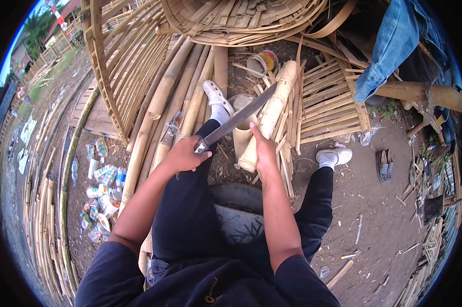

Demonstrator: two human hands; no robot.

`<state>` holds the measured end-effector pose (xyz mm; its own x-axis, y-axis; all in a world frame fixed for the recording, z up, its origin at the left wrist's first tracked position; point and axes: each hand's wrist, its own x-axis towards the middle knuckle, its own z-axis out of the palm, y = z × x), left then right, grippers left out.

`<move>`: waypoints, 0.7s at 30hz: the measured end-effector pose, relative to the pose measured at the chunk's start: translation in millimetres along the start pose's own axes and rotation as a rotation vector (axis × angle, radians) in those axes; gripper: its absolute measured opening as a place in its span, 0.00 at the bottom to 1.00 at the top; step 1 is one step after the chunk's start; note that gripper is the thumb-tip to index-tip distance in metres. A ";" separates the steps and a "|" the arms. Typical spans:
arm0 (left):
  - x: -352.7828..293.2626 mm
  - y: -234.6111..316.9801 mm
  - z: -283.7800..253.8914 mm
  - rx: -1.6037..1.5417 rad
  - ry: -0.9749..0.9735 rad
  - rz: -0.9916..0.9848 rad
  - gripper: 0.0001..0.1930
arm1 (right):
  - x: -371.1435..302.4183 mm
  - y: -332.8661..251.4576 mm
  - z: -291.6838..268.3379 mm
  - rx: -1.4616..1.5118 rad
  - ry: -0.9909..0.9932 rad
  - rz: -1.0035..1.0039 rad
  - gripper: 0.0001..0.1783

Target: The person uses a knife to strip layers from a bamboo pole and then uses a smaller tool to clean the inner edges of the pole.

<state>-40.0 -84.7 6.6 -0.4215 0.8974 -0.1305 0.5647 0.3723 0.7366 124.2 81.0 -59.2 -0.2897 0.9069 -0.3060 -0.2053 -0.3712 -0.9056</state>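
Observation:
My left hand [184, 154] is closed around the handle of a machete [239, 116]. Its long dark blade slants up and to the right, the tip overlapping the upper part of a thick pale bamboo piece [276, 105]. Whether the edge touches the bamboo I cannot tell. My right hand [264, 149] grips that bamboo near its lower end, thumb pointing up along it. The bamboo is tilted, its top leaning right. Behind its lower part stands a short upright bamboo stump [241, 137], partly hidden.
Thin split bamboo strips [287, 153] lie right of the held piece, beside a slatted bamboo panel [328, 102]. A woven basket [246, 23] is at the top. Long bamboo poles [169, 87] lie left of my legs, plastic litter [105, 176] farther left. Denim cloth [389, 46] hangs upper right.

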 end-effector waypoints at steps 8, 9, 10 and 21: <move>2.1 10.9 -1.3 0.216 0.133 0.062 0.16 | -1.0 -2.6 -0.6 0.101 -0.067 0.024 0.30; 1.8 10.5 -2.4 0.213 0.126 0.049 0.16 | -2.5 -2.9 1.2 0.106 -0.066 0.025 0.29; 1.2 10.1 -3.4 0.211 0.120 0.035 0.16 | -4.0 -3.1 3.2 0.110 -0.065 0.026 0.29; 8.6 20.1 7.1 0.428 0.117 -0.131 0.12 | 5.0 -8.5 -35.7 -0.168 0.010 -0.028 0.22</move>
<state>-27.2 -67.8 15.5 -0.5723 0.8126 -0.1105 0.7331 0.5673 0.3750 157.8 95.8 -63.5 -0.2762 0.9186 -0.2825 -0.0540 -0.3083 -0.9497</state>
